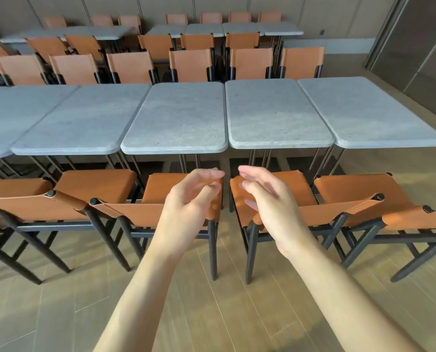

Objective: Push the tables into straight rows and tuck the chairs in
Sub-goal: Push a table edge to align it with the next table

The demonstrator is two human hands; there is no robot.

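Observation:
A row of grey stone-topped tables runs across the view, with one table (pixel 176 118) straight ahead and another (pixel 275 113) to its right, a thin gap between them. Orange leather chairs with black frames stand on my side. My left hand (pixel 189 207) hovers over the backrest of the middle chair (pixel 135 212), fingers loosely curled, holding nothing. Above the backrest of the neighbouring chair (pixel 321 212) my right hand (pixel 270 201) floats the same way, slightly blurred. Both chairs' seats sit just in front of the table edges.
More orange chairs stand at the left (pixel 29 201) and right (pixel 364 189) of the near row. Behind the tables are further chair rows (pixel 191 64) and a second table row (pixel 239 29). Wooden floor (pixel 211 313) lies under me; a dark wall panel (pixel 420 47) stands at the right.

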